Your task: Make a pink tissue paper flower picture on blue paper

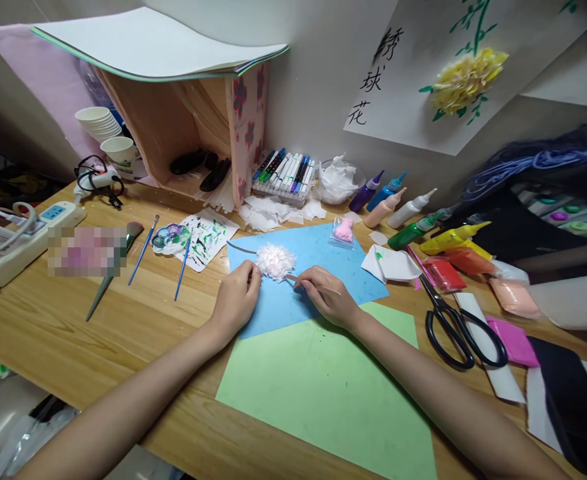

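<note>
Fluffy pale-pink tissue-paper flower (pixel 276 261) lies on the blue paper sheet (pixel 323 250). Left hand (pixel 237 299), closed, pinches its petals; right hand (pixel 327 297) pinches a thin stick (pixel 293 277) beside it. Keep both pinches light to avoid crushing petals.

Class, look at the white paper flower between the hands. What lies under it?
The paper flower lies on a blue paper sheet, itself on the wooden table. The patch beneath its petals is hidden; the left hand touches its edge, the right hand pinches a thin stick.
</note>
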### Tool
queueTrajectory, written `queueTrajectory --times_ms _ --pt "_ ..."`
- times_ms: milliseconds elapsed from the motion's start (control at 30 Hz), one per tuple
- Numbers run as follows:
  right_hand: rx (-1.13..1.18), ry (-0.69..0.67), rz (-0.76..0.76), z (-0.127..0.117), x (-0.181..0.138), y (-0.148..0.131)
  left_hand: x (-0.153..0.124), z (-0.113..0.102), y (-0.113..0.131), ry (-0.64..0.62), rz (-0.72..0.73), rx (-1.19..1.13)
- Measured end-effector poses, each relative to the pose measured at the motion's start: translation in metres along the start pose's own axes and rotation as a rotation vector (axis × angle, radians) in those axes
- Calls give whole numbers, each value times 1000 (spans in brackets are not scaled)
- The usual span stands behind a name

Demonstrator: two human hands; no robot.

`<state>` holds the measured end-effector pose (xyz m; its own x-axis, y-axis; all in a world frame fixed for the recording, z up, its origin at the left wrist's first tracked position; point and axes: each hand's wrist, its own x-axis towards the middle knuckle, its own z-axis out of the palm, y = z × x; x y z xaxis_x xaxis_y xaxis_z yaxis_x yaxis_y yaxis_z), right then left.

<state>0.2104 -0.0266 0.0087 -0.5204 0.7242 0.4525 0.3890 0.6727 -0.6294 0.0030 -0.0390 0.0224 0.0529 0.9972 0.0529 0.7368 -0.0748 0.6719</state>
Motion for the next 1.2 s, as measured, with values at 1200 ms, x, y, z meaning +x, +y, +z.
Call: queueTrajectory --times_ms 1200 --pt "218 39 365 -5 86 6 1 -1 -1 -49 103 141"
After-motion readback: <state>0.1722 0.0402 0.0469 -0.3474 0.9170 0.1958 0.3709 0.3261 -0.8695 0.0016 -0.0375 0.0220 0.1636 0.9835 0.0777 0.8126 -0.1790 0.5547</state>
